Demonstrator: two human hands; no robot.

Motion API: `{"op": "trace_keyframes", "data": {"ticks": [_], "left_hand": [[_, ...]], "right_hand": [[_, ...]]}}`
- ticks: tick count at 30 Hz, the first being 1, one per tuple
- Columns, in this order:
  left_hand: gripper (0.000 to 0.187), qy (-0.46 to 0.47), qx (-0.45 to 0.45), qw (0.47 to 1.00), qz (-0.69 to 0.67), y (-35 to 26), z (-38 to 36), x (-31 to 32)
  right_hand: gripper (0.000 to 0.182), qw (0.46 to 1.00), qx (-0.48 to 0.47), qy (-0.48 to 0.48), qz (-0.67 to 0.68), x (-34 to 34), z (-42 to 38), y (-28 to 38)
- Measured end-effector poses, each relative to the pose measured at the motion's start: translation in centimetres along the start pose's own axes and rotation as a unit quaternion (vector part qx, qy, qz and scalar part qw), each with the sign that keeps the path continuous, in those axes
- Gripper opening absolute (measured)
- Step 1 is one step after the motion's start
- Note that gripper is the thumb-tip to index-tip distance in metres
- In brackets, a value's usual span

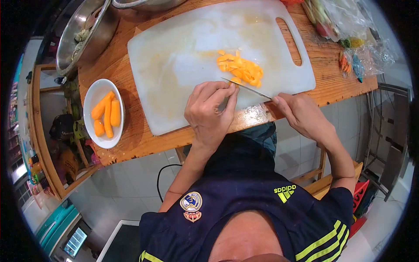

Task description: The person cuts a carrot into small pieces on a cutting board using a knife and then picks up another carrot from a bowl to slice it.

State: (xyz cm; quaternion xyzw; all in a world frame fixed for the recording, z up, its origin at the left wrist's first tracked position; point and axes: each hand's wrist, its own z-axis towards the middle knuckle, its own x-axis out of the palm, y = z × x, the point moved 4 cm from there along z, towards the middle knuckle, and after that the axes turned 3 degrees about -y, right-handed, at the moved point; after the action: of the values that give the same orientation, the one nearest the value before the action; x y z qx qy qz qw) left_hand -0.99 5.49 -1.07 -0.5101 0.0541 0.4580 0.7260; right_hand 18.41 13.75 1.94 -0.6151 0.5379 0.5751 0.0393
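My right hand (303, 115) is wrapped round the handle of a knife (252, 89), and its blade points left along the near side of the chopped carrot (240, 68). My left hand (210, 107) is closed beside the blade's tip. Its fingertips pinch a carrot piece (231, 84) that is mostly hidden by the fingers. Beneath both lies a white cutting board (174, 94), with the small orange pieces loosely heaped on it. Left of the board, a white bowl (89, 129) holds several peeled carrots (115, 112).
The wooden table (131, 150) ends close to my body. Metal bowls (94, 43) stand at the upper left, one with food scraps inside. Plastic bags with vegetables (349, 24) lie at the upper right. A wooden-framed shelf (43, 131) is on the left.
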Motion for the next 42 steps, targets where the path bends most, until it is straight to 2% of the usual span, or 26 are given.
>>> {"op": "trace_keyframes", "data": {"ticks": [4, 7, 16, 22, 25, 31, 34, 42], "left_hand": [[0.015, -0.002, -0.003, 1.0, -0.002, -0.1, 0.1, -0.1], [0.014, -0.003, -0.008, 1.0, -0.004, 0.2, 0.0, 0.0], [0.013, -0.001, -0.01, 1.0, -0.006, 0.1, 0.1, 0.0], [0.013, -0.003, -0.003, 1.0, -0.005, 0.1, 0.0, 0.0], [0.013, 0.0, 0.0, 1.0, -0.001, 0.0, 0.1, -0.1], [0.014, 0.0, -0.008, 1.0, -0.007, 0.1, 0.0, -0.1], [0.014, -0.009, -0.007, 1.0, -0.011, 0.0, 0.1, -0.1], [0.013, -0.006, -0.009, 1.0, -0.013, 0.1, 0.1, 0.0]], "right_hand": [[0.043, 0.999, 0.025, 0.027, 0.001, 0.0, 0.7, 0.5], [0.044, 1.0, 0.005, -0.018, -0.016, 0.1, 0.1, 0.0], [0.046, 0.999, -0.001, -0.051, -0.013, -0.7, -1.3, -0.1], [0.047, 0.999, -0.004, -0.044, -0.025, -0.4, -1.2, 0.0], [0.049, 0.999, -0.007, -0.033, 0.019, -0.2, -0.7, 0.8], [0.051, 1.0, 0.011, -0.014, -0.025, 0.3, 0.8, 0.5], [0.05, 0.997, -0.002, -0.048, -0.056, 0.1, 0.2, 0.3], [0.044, 0.999, 0.008, -0.044, 0.008, -0.2, -0.9, -0.1]]}}
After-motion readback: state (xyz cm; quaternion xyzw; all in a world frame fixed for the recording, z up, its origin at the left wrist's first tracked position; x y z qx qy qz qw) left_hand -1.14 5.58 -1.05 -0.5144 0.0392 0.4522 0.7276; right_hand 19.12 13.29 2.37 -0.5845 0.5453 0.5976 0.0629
